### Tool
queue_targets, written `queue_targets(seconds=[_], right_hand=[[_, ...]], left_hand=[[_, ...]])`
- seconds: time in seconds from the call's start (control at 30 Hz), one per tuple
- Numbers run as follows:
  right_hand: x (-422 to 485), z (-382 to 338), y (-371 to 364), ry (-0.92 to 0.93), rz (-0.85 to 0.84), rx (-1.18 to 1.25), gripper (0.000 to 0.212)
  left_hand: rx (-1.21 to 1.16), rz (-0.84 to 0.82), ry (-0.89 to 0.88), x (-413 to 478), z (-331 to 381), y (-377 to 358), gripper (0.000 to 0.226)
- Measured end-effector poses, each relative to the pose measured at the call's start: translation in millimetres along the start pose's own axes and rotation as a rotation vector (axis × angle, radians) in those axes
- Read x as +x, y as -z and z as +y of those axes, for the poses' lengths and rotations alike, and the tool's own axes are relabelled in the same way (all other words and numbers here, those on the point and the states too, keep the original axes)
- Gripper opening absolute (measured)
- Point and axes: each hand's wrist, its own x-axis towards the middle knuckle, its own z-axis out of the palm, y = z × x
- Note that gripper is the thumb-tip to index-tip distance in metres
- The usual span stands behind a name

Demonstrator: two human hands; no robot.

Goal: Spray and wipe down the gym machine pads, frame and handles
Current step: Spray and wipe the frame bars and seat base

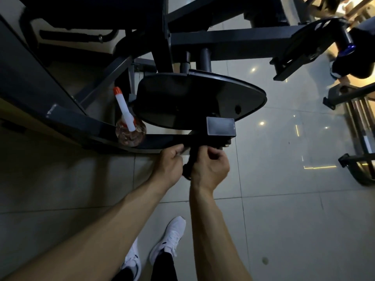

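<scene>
A dark gym machine fills the upper view, with a black seat pad [200,98] and a dark steel frame [223,41]. A curved frame bar [85,122] runs below the seat. A clear spray bottle [129,126] with a white nozzle and orange tip stands on that bar. Both hands are together just under the seat's front end. My left hand [169,165] and my right hand [210,167] are closed around a dark cloth [187,169] bunched between them, close to the frame end below a rectangular bracket [221,126].
Glossy grey floor tiles [284,199] surround the machine. Another machine's frame and rails [357,134] stand at the right edge. A padded roller with a blue end [349,47] sticks out at the upper right. My white shoes [168,240] are below.
</scene>
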Motion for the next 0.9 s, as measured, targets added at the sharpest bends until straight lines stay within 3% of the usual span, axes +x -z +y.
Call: queue_targets(seconds=[0.1, 0.27, 0.33, 0.43, 0.57, 0.67, 0.77, 0.9], right_hand=[[-9, 6, -7, -0.063, -0.002, -0.003, 0.011], [3, 5, 3, 0.031, 0.063, 0.033, 0.009], [-4, 20, -7, -0.142, 0.017, 0.021, 0.011], [-12, 49, -11, -0.546, -0.015, 0.130, 0.020], [5, 47, -9, -0.807, -0.319, 0.573, 0.027], [22, 40, -8, -0.988, -0.376, 0.852, 0.029], [27, 41, -10, -0.953, -0.391, 0.765, 0.025], [42, 38, 12, -0.684, -0.295, 0.484, 0.020]], left_hand=[[-0.062, 0.012, 0.013, 0, -4, 0, 0.058], [-0.109, 0.073, 0.044, 1, -12, 3, 0.049], [-0.096, 0.093, 0.042, -1, -15, 3, 0.052], [-0.031, 0.102, 0.082, -2, -23, 8, 0.059], [-0.030, 0.131, 0.079, -1, -20, 8, 0.052], [0.052, 0.149, -0.004, -5, -14, 1, 0.048], [0.107, 0.135, -0.043, -4, -9, -10, 0.039], [0.164, 0.120, -0.078, 0, -1, -25, 0.050]])
